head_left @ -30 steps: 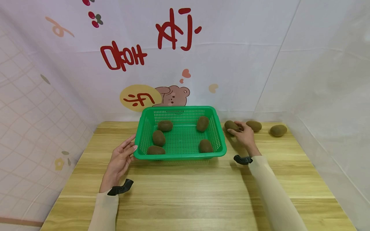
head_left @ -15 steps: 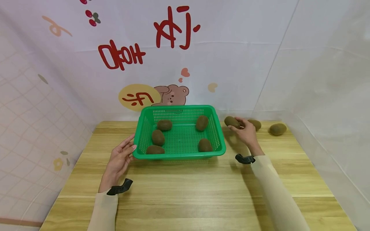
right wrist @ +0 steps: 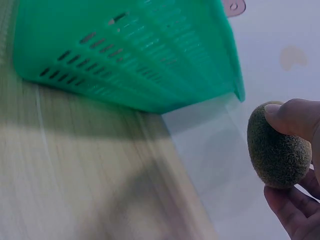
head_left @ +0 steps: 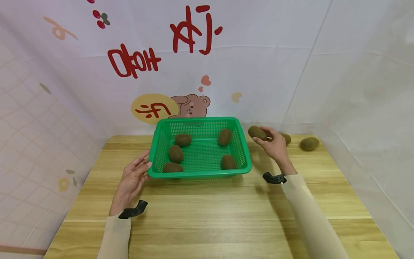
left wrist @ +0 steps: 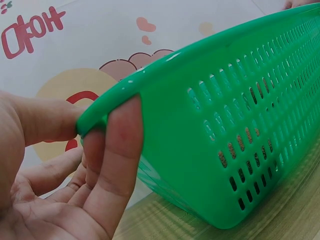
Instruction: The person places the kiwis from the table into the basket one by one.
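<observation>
A green plastic basket (head_left: 199,175) with slotted walls stands on the table, several brown kiwis lying inside, among them one kiwi (head_left: 176,154) at the left. My left hand (head_left: 133,178) pinches the basket's left rim; in the left wrist view the thumb is on top and the fingers (left wrist: 122,145) lie under the rim against the outer wall. To the right of the basket, my right hand (head_left: 275,146) holds a kiwi (right wrist: 278,150) between thumb and fingers, raised above the table at about rim height.
Behind my right hand a kiwi (head_left: 286,139) is partly hidden on the wooden table (head_left: 207,219). Another kiwi (head_left: 309,143) lies near the table's back right corner. A white printed cloth wall (head_left: 258,72) closes off the back, with more cloth at both sides.
My right hand has lifted the kiwi from the table and brought it slightly toward the basket. My left hand stays on the rim. The whole head view has shifted a little.
</observation>
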`<state>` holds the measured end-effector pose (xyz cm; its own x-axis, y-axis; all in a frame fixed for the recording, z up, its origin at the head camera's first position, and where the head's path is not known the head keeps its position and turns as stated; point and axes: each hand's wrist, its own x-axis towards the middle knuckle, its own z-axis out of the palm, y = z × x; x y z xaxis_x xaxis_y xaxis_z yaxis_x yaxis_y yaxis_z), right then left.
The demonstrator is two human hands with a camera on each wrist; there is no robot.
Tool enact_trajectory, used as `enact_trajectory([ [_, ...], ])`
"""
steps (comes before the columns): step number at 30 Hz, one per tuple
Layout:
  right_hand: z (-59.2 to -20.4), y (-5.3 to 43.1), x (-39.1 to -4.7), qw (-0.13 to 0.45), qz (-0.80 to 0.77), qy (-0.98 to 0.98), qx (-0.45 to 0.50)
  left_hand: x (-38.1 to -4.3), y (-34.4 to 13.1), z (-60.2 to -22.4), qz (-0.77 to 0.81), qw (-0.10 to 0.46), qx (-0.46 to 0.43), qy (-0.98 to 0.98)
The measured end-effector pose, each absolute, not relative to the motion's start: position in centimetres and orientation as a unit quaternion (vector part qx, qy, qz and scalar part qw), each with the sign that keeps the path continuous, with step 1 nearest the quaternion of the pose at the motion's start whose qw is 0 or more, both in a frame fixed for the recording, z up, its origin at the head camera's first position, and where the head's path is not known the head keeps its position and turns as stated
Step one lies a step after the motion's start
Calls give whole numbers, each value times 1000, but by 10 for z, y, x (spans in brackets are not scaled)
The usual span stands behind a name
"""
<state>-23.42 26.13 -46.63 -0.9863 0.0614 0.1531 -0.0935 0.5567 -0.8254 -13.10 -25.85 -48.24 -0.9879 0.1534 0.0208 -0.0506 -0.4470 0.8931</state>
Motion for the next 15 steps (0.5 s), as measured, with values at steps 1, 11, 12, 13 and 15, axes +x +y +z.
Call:
enact_trajectory([
  [1, -465, 260, -233, 86, 471, -878, 14, -131, -259, -483, 849, 59, 49, 523],
  [11, -445, 248, -225, 105, 467, -877, 45, -132, -257, -483, 845, 62, 51, 528],
  [12, -442, 246, -224, 107, 468, -876, 49, -132, -257, -483, 846, 62, 51, 527],
  [13, -440, 244, -224, 108, 470, -875, 53, -132, -257, -483, 847, 61, 49, 526],
  [15, -436, 240, -223, 109, 477, -870, 63, -131, -258, -482, 848, 60, 47, 524],
])
